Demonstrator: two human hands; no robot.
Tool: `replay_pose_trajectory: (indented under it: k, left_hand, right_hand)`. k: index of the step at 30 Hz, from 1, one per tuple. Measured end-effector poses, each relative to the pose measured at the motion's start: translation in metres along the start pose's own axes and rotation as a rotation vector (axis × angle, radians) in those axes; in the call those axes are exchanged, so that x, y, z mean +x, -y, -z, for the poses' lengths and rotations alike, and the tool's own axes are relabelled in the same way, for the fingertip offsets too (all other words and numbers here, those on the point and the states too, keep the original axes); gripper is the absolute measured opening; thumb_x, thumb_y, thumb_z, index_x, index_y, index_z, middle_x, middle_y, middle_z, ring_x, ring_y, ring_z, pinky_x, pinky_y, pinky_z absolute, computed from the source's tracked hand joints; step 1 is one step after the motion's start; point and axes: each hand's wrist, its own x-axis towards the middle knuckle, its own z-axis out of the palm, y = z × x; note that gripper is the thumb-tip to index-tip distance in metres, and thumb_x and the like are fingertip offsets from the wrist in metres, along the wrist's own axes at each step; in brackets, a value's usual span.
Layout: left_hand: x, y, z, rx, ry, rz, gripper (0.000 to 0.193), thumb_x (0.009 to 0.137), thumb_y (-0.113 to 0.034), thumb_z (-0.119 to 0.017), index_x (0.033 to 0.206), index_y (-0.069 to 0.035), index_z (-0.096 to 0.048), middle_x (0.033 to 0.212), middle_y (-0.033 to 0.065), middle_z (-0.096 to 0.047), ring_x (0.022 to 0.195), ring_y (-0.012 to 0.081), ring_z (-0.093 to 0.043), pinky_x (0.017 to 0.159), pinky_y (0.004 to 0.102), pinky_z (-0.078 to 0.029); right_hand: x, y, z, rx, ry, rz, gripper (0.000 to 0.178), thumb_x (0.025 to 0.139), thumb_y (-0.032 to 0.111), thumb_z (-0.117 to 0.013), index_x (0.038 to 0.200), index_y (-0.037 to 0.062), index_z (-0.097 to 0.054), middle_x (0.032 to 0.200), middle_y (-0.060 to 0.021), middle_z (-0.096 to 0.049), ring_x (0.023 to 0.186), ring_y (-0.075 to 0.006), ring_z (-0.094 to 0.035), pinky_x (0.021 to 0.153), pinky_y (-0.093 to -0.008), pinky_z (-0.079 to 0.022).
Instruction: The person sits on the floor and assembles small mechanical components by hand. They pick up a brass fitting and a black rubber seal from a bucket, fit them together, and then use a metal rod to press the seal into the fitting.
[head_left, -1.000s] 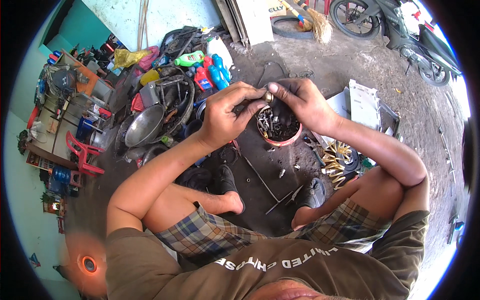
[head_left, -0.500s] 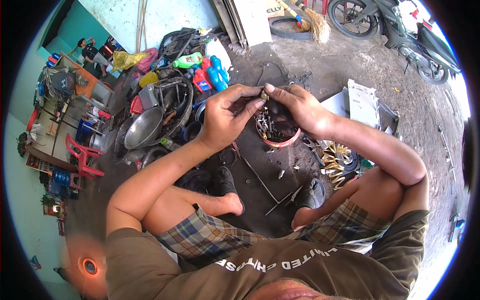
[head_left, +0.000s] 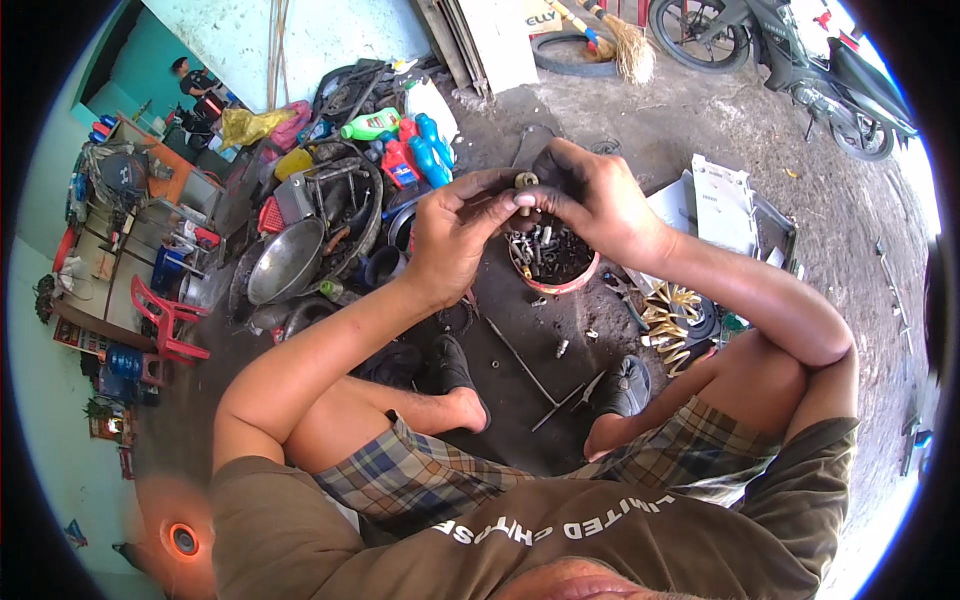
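Observation:
My left hand (head_left: 452, 228) and my right hand (head_left: 612, 205) meet in front of me, raised off the floor. Pinched between their fingertips is a small brass-coloured metal fitting (head_left: 526, 181), its round end showing; its exact kind is too small to make out. Both thumbs press close to it, and the right fingers look dark with grime. Beyond and below the hands stands a round red tub (head_left: 574, 286) full of loose bolts and small metal parts (head_left: 545, 250), partly hidden by my right hand.
A T-handle wrench (head_left: 556, 405) lies between my feet near a small metal piece (head_left: 562, 348). Pliers (head_left: 626, 300) and a gold coiled hose (head_left: 675, 312) lie right. Bottles (head_left: 428, 158) and a metal bowl (head_left: 287, 262) crowd the left; a motorcycle (head_left: 800, 80) stands far right.
My right thumb has shifted lower and the right fingers have lifted, turning the fitting so its round end shows. The hands stay together. A person at the back left has changed posture.

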Motion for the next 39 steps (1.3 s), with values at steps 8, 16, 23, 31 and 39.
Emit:
replay_pose_trajectory:
  k: [8, 16, 23, 31, 39]
  left_hand:
    - [0.001, 0.005, 0.007, -0.054, 0.044, -0.027, 0.028, 0.104, -0.006, -0.067, 0.131, 0.001, -0.064, 0.120, 0.0095, -0.072, 0.099, 0.0176, -0.070, 0.086, 0.0335, -0.058]
    - [-0.001, -0.002, 0.004, -0.326, 0.051, 0.166, 0.033, 0.104, -0.005, -0.065, 0.137, -0.002, -0.057, 0.121, 0.0092, -0.071, 0.100, 0.0163, -0.070, 0.082, 0.0312, -0.058]
    - [0.005, -0.011, 0.018, 0.243, 0.004, -0.056, 0.028, 0.103, -0.006, -0.066, 0.130, 0.002, -0.066, 0.122, 0.0093, -0.071, 0.096, 0.0136, -0.070, 0.078, 0.0294, -0.059]
    - [0.007, -0.018, 0.015, 0.472, 0.135, -0.304, 0.024, 0.098, 0.004, -0.072, 0.122, 0.006, -0.073, 0.117, 0.0099, -0.068, 0.104, 0.0147, -0.070, 0.087, 0.0299, -0.061]
    - [0.009, -0.014, 0.025, 0.572, 0.107, -0.343, 0.024, 0.098, 0.002, -0.073, 0.121, 0.006, -0.072, 0.117, 0.0101, -0.069, 0.105, 0.0166, -0.071, 0.091, 0.0313, -0.061]
  right_hand:
    - [-0.003, -0.002, -0.005, -0.050, -0.119, 0.169, 0.036, 0.090, 0.025, -0.086, 0.100, -0.0008, -0.064, 0.084, -0.0163, -0.069, 0.078, -0.0289, -0.073, 0.070, -0.0394, -0.057]
    - [0.000, -0.006, -0.009, 0.026, -0.085, 0.322, 0.035, 0.088, 0.023, -0.087, 0.103, -0.0019, -0.067, 0.095, -0.0137, -0.064, 0.079, -0.0290, -0.072, 0.069, -0.0399, -0.056]
    - [-0.002, -0.002, -0.003, -0.031, -0.035, 0.027, 0.035, 0.089, 0.025, -0.087, 0.105, 0.0000, -0.069, 0.090, -0.0115, -0.073, 0.080, -0.0170, -0.069, 0.076, -0.0356, -0.056]
    - [-0.001, -0.010, -0.006, -0.046, 0.029, 0.030, 0.035, 0.088, 0.026, -0.088, 0.101, -0.0006, -0.070, 0.083, -0.0148, -0.076, 0.075, -0.0191, -0.075, 0.071, -0.0362, -0.058]
    - [-0.002, -0.011, -0.008, 0.246, 0.122, -0.082, 0.027, 0.102, 0.025, -0.074, 0.112, -0.0004, -0.075, 0.086, -0.0082, -0.076, 0.079, -0.0094, -0.064, 0.077, -0.0339, -0.056]
